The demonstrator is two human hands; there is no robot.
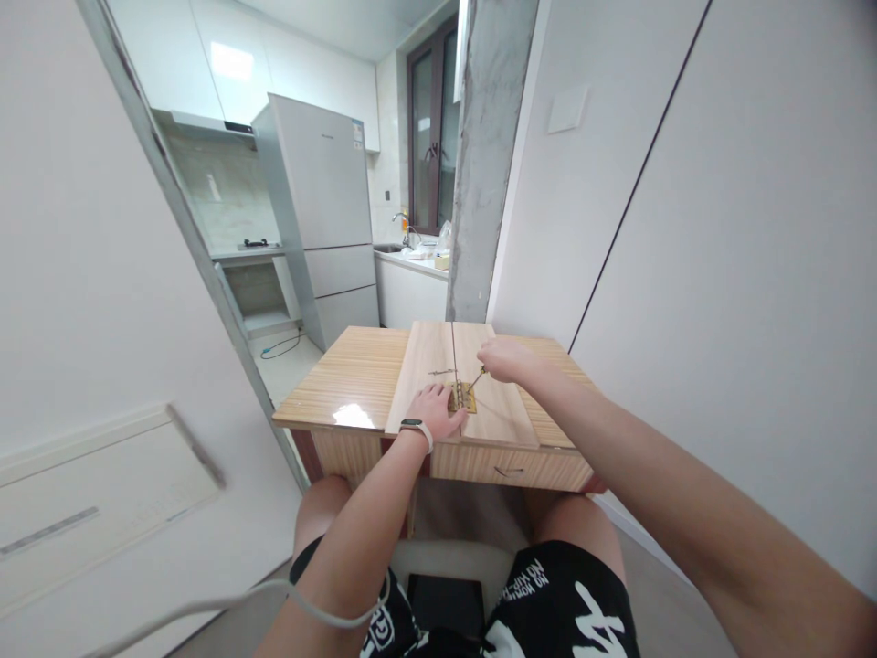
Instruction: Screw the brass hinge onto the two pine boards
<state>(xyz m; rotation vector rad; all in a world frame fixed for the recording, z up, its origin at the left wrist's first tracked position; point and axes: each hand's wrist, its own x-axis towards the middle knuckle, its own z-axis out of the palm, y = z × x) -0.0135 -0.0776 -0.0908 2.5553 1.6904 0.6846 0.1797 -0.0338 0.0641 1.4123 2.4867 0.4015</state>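
Two pale wooden boards lie side by side on the desk, the left board point(419, 352) and the right board point(497, 402), with a narrow seam between them. A brass hinge point(470, 398) spans that seam. My left hand point(435, 408) rests flat with fingers extended, pressing on the left board and the hinge's left leaf, which it partly covers. In my right hand point(505, 358) is a screwdriver point(476, 380), gripped by its handle and tilted, its tip down at the hinge's right leaf. Several small dark screws point(442, 372) lie loose on the left board above my left hand.
The wooden desk point(363, 366) has a front drawer with a handle point(509, 472). White wall panels stand close on the right. Beyond the desk are a grey fridge point(322, 174) and a sink counter point(411, 265). A pale cable point(239, 599) crosses near my left forearm.
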